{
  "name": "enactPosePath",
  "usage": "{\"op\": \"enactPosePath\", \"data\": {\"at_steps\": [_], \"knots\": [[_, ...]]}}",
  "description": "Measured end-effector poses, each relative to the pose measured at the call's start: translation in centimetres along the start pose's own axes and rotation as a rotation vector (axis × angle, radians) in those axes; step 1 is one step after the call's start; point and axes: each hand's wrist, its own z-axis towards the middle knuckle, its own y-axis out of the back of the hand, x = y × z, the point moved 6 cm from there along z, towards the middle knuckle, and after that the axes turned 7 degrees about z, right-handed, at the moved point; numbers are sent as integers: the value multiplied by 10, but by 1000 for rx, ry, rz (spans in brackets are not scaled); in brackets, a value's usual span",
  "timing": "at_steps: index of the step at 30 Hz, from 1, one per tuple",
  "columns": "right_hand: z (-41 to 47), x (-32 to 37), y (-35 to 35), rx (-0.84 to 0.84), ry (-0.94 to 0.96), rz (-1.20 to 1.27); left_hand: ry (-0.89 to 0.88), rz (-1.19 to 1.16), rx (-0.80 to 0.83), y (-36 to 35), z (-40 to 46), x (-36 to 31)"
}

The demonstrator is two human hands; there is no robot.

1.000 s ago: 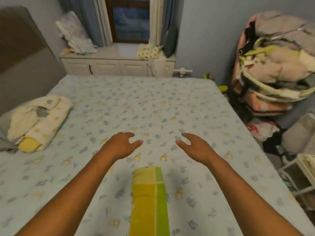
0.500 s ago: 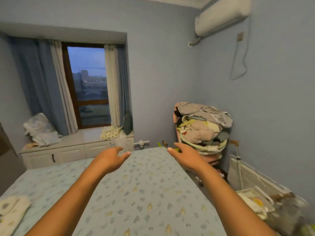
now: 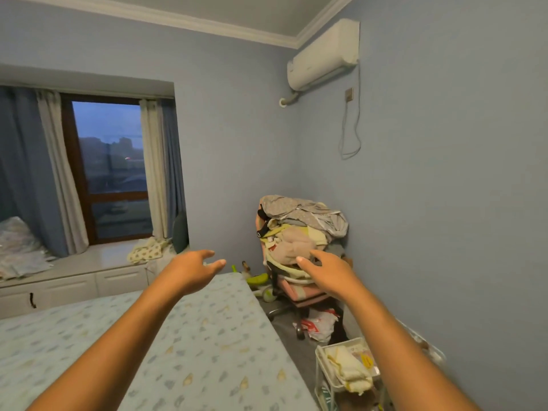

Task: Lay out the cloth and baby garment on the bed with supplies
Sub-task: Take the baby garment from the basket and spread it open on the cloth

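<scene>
The bed, covered by a pale blue sheet with small prints, fills the lower left. My left hand hovers above its far right corner, fingers apart and holding nothing. My right hand is stretched out beyond the bed's right edge, also empty with fingers spread, in front of a heap of clothes piled on a pink chair in the corner. A white wire basket at the lower right holds folded cream cloths. The yellow-green cloth is out of view.
A window seat with cabinets runs along the far wall, with bedding and a patterned cloth on it. A green toy and a plastic bag lie on the floor between bed and chair. A white heater stands by the right wall.
My view has swung up and to the right, away from the bed surface toward the corner chair. Both empty hands have stayed held out; the yellow-green cloth has left the frame.
</scene>
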Motion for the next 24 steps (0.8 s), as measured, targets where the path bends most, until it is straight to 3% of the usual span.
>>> {"op": "enactPosePath", "data": {"at_steps": [24], "knots": [[210, -296, 135, 24, -19, 2, 47, 13, -10, -213, 172, -285]]}}
